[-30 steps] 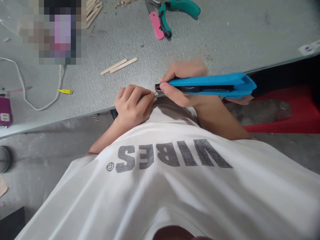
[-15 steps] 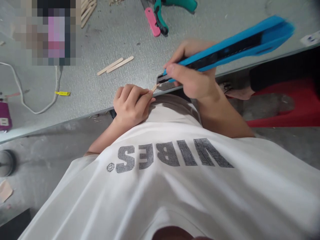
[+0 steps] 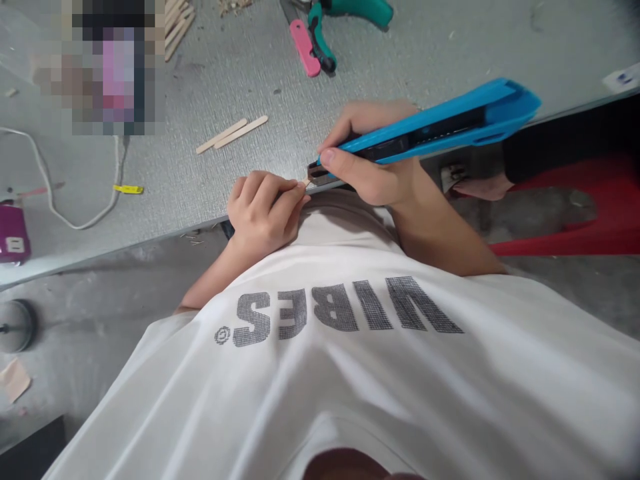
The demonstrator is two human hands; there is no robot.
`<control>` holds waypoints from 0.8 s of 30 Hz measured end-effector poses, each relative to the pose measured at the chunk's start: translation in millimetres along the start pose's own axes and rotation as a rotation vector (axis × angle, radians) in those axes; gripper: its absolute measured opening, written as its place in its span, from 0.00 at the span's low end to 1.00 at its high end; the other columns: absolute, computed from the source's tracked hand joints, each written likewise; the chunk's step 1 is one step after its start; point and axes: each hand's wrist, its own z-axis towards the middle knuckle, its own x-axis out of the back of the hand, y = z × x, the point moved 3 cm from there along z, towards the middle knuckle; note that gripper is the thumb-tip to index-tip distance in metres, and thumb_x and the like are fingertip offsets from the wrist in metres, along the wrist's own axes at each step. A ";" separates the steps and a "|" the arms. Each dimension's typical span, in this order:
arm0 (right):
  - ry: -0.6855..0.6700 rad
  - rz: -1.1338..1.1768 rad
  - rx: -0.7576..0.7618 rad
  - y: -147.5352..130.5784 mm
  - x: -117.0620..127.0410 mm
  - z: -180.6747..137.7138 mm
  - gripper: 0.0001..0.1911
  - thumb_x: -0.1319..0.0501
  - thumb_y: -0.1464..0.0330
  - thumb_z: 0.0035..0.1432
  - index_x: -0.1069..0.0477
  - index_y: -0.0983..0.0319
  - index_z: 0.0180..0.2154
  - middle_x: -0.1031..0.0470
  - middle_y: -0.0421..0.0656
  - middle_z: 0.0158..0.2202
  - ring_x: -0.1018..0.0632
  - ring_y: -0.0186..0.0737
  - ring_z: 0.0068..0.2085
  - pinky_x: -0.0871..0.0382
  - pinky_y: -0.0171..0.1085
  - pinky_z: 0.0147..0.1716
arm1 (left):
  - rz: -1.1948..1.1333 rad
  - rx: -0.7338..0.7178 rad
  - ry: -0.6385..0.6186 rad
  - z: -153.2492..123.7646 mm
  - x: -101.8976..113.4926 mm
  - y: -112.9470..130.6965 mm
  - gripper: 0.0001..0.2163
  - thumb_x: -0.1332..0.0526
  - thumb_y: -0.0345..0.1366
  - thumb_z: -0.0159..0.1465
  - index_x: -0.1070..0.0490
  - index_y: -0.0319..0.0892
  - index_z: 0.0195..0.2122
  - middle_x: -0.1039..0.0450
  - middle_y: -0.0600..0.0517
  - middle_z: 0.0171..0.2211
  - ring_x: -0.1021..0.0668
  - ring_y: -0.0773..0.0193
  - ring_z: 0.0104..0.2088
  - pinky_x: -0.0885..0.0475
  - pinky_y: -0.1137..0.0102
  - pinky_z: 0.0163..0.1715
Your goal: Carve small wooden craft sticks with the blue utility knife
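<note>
My right hand (image 3: 375, 157) is closed round a blue utility knife (image 3: 440, 130), whose handle points up to the right. The knife's metal tip meets a small wooden craft stick (image 3: 307, 182) at the table's front edge. My left hand (image 3: 265, 207) rests on that edge and pinches the stick between thumb and fingers, so only its short end shows. Just beyond my hands, two pale craft sticks (image 3: 242, 131) lie side by side on the grey textured table (image 3: 175, 173).
Green-handled pliers (image 3: 360, 10) and a pink-handled tool (image 3: 305, 48) lie at the back. A bundle of craft sticks (image 3: 179, 28) is at back left. A white cable (image 3: 37, 160) with a yellow tag and a purple object (image 3: 13, 232) are leftward; a red stool (image 3: 610, 207) stands right.
The right hand and knife have moved left and toward me, the handle dropping lower, and the blade is now nearer my left fingers. My left hand keeps its place.
</note>
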 end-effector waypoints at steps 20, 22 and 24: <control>-0.108 -0.064 0.228 2.0 -1.0 -1.4 0.08 0.33 0.60 0.71 0.23 0.52 0.36 0.18 0.34 0.29 0.24 0.34 0.25 0.32 0.38 0.28 | -0.046 0.014 0.013 -0.4 0.0 -1.6 0.11 0.36 0.47 0.81 0.15 0.50 0.49 0.18 0.45 0.40 0.20 0.50 0.43 0.34 0.54 0.44; -0.143 -0.057 0.231 1.8 -1.7 1.5 0.10 0.32 0.59 0.70 0.24 0.53 0.35 0.19 0.34 0.29 0.25 0.34 0.25 0.34 0.38 0.28 | -0.027 -0.016 0.025 1.5 3.0 0.0 0.11 0.36 0.46 0.81 0.15 0.49 0.49 0.18 0.45 0.39 0.20 0.51 0.42 0.34 0.55 0.43; -0.154 -0.046 0.165 2.9 -2.2 4.0 0.16 0.33 0.53 0.72 0.24 0.54 0.34 0.19 0.36 0.29 0.24 0.35 0.27 0.32 0.39 0.30 | -0.015 -0.027 -0.006 3.9 5.5 0.7 0.12 0.36 0.46 0.81 0.15 0.49 0.49 0.17 0.44 0.40 0.20 0.50 0.42 0.34 0.55 0.43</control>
